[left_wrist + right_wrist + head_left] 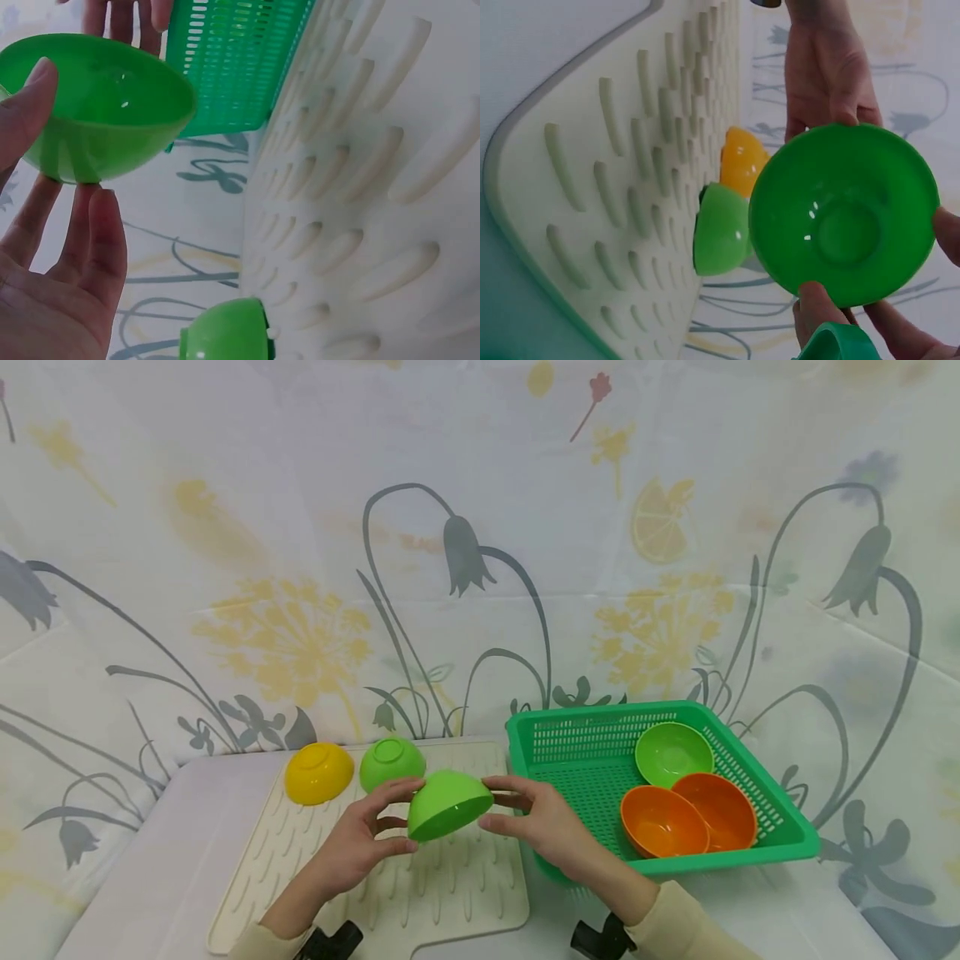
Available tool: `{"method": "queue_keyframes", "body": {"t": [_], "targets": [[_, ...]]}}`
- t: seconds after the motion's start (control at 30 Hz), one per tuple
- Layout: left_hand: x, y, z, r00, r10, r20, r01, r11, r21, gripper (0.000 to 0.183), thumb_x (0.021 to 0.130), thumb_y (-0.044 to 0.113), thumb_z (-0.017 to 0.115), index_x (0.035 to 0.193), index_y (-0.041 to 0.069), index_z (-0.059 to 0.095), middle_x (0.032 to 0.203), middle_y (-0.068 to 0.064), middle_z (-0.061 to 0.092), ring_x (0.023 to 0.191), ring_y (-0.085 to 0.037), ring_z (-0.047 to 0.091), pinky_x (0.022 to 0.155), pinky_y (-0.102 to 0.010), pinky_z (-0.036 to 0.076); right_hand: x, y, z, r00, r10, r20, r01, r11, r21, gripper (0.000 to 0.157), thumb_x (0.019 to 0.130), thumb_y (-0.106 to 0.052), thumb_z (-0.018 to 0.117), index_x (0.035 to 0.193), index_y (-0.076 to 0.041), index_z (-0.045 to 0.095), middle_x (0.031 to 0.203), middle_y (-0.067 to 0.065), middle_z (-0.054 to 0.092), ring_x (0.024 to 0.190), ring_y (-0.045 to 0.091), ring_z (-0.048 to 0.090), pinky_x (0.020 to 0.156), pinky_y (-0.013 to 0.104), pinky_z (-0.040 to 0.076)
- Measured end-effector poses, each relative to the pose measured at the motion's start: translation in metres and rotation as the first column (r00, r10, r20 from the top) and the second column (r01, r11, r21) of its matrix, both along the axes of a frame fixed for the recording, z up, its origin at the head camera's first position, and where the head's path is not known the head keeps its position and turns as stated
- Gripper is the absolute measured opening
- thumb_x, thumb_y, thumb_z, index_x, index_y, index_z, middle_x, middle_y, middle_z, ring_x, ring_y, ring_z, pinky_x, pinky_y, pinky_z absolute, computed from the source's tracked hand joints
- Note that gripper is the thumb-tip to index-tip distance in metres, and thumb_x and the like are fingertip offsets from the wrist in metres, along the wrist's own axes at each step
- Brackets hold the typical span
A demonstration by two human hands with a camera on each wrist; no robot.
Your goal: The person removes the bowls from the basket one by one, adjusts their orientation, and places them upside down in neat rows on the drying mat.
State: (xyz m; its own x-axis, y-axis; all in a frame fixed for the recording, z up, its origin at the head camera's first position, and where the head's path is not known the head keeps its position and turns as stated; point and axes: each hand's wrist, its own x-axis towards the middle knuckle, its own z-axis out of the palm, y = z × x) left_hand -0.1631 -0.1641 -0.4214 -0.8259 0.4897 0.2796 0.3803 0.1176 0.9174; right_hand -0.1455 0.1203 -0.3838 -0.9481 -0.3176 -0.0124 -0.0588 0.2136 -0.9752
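Note:
A light green bowl (450, 803) is held in the air between both hands over the drying mat, tipped with its opening downward and toward me. My left hand (358, 842) grips its left side, the thumb (34, 101) over the rim and the fingers spread under the outer wall. On the opposite side my right hand (546, 825) holds the bowl, fingertips (817, 300) against its edge. In the right wrist view the bowl's inside (844, 202) shows bare. Behind it, a second green bowl (392, 762) and a yellow bowl (318, 773) sit upside down on the mat.
The cream drying mat (465, 893) with raised ridges lies at centre left. To its right a green plastic basket (570, 752) holds a green bowl (673, 753) and two orange bowls (663, 822), openings up. A floral-print cloth (480, 635) hangs behind the table.

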Motion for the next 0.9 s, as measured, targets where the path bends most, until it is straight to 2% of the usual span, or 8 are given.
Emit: {"method": "queue_keyframes", "body": {"t": [0.2, 0.43, 0.53, 0.6, 0.7, 0.8, 0.9], "targets": [[0.0029, 0.0022, -0.0002, 0.989, -0.007, -0.151, 0.002, 0.999, -0.032, 0.065, 0.082, -0.004, 0.077, 0.141, 0.011, 0.056, 0.147, -0.012, 0.046, 0.128, -0.007, 0.046, 0.089, -0.034, 0.053, -0.0015, -0.0033, 0.0002, 0.999, 0.008, 0.05, -0.009, 1.0, 0.019, 0.06, 0.092, -0.037, 0.072, 0.141, -0.007, 0.055, 0.142, 0.018, 0.053, 0.126, 0.035, 0.055, 0.099, 0.052, 0.049], [0.0064, 0.007, 0.0008, 0.954, -0.015, -0.3, -0.012, 0.996, -0.089, 0.06, 0.081, 0.002, 0.08, 0.136, 0.016, 0.062, 0.146, -0.007, 0.049, 0.129, -0.016, 0.046, 0.086, -0.034, 0.052, 0.0001, -0.0078, 0.0062, 0.997, 0.007, 0.071, -0.009, 0.999, 0.035, 0.061, 0.094, -0.034, 0.07, 0.143, -0.003, 0.052, 0.145, 0.019, 0.051, 0.126, 0.036, 0.055, 0.099, 0.052, 0.049], [0.0073, 0.0084, 0.0014, 0.945, -0.017, -0.326, -0.016, 0.995, -0.099, 0.059, 0.081, 0.005, 0.081, 0.136, 0.017, 0.062, 0.145, -0.005, 0.05, 0.129, -0.016, 0.046, 0.085, -0.035, 0.053, 0.0002, -0.0084, 0.0069, 0.998, 0.007, 0.069, -0.01, 0.999, 0.039, 0.062, 0.092, -0.032, 0.073, 0.143, -0.002, 0.052, 0.146, 0.019, 0.05, 0.125, 0.035, 0.056, 0.096, 0.051, 0.051], [0.0075, 0.0086, 0.0012, 0.945, -0.013, -0.328, -0.021, 0.995, -0.101, 0.06, 0.081, 0.006, 0.081, 0.137, 0.016, 0.061, 0.146, -0.005, 0.05, 0.13, -0.014, 0.046, 0.086, -0.035, 0.054, 0.0002, -0.0084, 0.0065, 0.998, 0.011, 0.066, -0.013, 0.999, 0.035, 0.063, 0.091, -0.03, 0.074, 0.143, -0.002, 0.052, 0.145, 0.019, 0.05, 0.125, 0.036, 0.056, 0.095, 0.05, 0.052], [0.0075, 0.0082, 0.0014, 0.955, 0.008, -0.297, -0.039, 0.994, -0.102, 0.067, 0.08, 0.007, 0.082, 0.141, 0.015, 0.057, 0.148, -0.005, 0.049, 0.131, -0.014, 0.046, 0.088, -0.038, 0.055, -0.0001, -0.0084, 0.0054, 0.998, 0.013, 0.064, -0.015, 1.0, 0.024, 0.063, 0.09, -0.027, 0.076, 0.142, -0.001, 0.051, 0.145, 0.019, 0.05, 0.127, 0.037, 0.054, 0.094, 0.048, 0.053], [0.0072, 0.0074, 0.0025, 0.975, 0.048, -0.216, -0.075, 0.99, -0.121, 0.075, 0.079, 0.008, 0.083, 0.146, 0.016, 0.051, 0.149, -0.006, 0.049, 0.131, -0.019, 0.049, 0.092, -0.041, 0.055, -0.0004, -0.0088, 0.0049, 0.997, 0.008, 0.071, -0.008, 1.0, 0.004, 0.064, 0.089, -0.024, 0.077, 0.142, -0.001, 0.051, 0.146, 0.021, 0.048, 0.13, 0.038, 0.051, 0.094, 0.047, 0.053], [0.0055, 0.0059, 0.0035, 0.992, 0.061, -0.109, -0.077, 0.986, -0.147, 0.077, 0.081, 0.011, 0.083, 0.149, 0.013, 0.047, 0.148, -0.009, 0.05, 0.128, -0.027, 0.054, 0.096, -0.043, 0.053, -0.0008, -0.0093, 0.0052, 0.997, 0.0, 0.076, 0.0, 1.0, -0.01, 0.065, 0.086, -0.021, 0.08, 0.142, -0.001, 0.052, 0.147, 0.022, 0.047, 0.133, 0.04, 0.047, 0.094, 0.047, 0.053]]}}
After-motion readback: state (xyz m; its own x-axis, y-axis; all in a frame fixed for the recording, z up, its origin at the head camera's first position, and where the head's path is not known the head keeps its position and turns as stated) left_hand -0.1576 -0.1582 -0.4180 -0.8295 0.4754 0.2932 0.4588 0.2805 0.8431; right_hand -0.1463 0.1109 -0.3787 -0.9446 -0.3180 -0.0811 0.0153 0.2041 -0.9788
